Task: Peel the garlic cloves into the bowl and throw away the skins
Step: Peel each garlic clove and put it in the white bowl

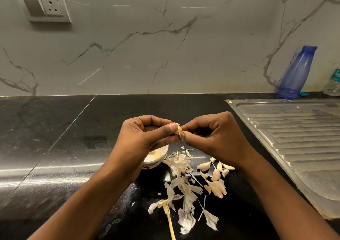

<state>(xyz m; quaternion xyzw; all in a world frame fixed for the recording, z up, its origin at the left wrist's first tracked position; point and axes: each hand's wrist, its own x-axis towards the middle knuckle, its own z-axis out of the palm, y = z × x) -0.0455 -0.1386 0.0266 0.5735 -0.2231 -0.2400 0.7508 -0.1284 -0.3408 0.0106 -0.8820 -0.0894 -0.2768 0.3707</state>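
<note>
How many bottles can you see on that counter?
2. A blue bottle stands at the back, behind the drainboard; a clear bottle is right of it, cut off by the picture's edge. Others may sit out of view.

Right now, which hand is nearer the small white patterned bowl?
Left. The left hand overlaps the small white patterned bowl in view; the right hand is off to its right. Both pinch a pale garlic clove.

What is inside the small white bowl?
Inside the bowl at least one peeled clove shows, with perhaps another beside it. The left hand covers the rest of the bowl, so a full count is not possible.
</note>
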